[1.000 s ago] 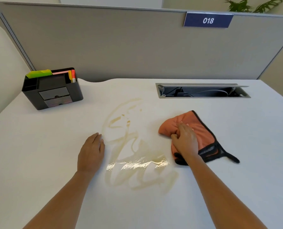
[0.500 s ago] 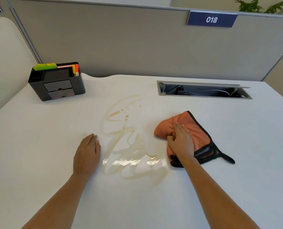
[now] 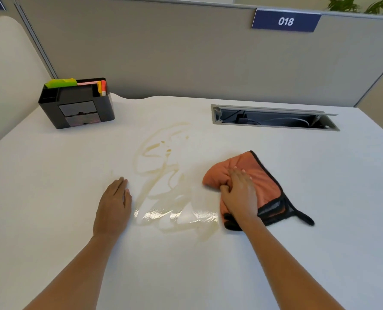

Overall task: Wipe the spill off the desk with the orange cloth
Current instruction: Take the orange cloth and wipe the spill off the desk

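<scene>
Currently the right hand [image 3: 239,198] presses down on the cloth [image 3: 253,175], fingers curled and its grip closed on a bunched fold at the cloth's left end. The cloth lies flat right of centre on the surface [image 3: 52,175], with its black-edged corner and a loop trailing toward the right edge.

Key relation: the spill [image 3: 168,186] lies directly left of the grip, just beside the cloth; its near, glossy pool appears to reach the cloth's lower left edge, though contact cannot be confirmed. The spill's long axis runs from the near edge toward the far edge, leaning slightly left as it recedes. It consists of thin tan streaks at the far end and a wetter, reflective band at the near end. The right hand is the nearer one for the wipe, since it already holds the cloth. A leftward stroke would probably cross the spill's short axis, so more than one pass is likely needed to cover its length.

The left hand [image 3: 113,204] rests flat on the surface, fingers together and empty, just beside the spill's left margin. It stands in the path of a full leftward stroke and may need to move clear.

A black organiser [image 3: 76,104] with coloured pens stands near the far left corner, well apart from the spill. An open cable tray [image 3: 273,118] is set into the surface toward the far right. A grey partition [image 3: 186,52] with a "018" plate [image 3: 285,21] closes the far edge.
</scene>
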